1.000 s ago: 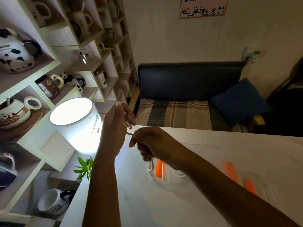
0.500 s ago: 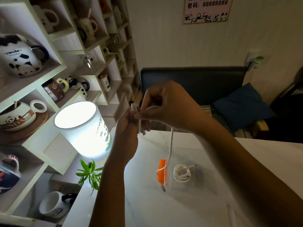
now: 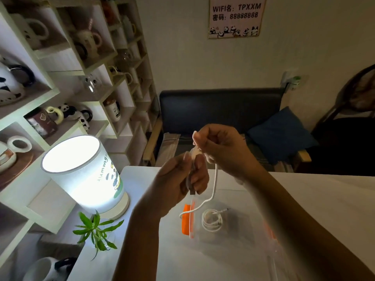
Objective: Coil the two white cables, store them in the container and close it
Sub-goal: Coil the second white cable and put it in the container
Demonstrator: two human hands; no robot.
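Cable (image 3: pixel 214 185) between both hands, coiled cable (image 3: pixel 212 220) below, lamp (image 3: pixel 85 173) left

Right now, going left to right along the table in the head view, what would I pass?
Glowing lamp → small green plant → orange clip of the clear container → coiled white cable. Above these, both hands wind the second cable.

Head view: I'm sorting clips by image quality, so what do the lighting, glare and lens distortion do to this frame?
Head view: dim room, lit mainly by the glowing lamp, whose top blows out to white; the left hand and right hand are dark, backlit shapes; the cable and the coiled cable stay readable; the wide lens bends the shelves.
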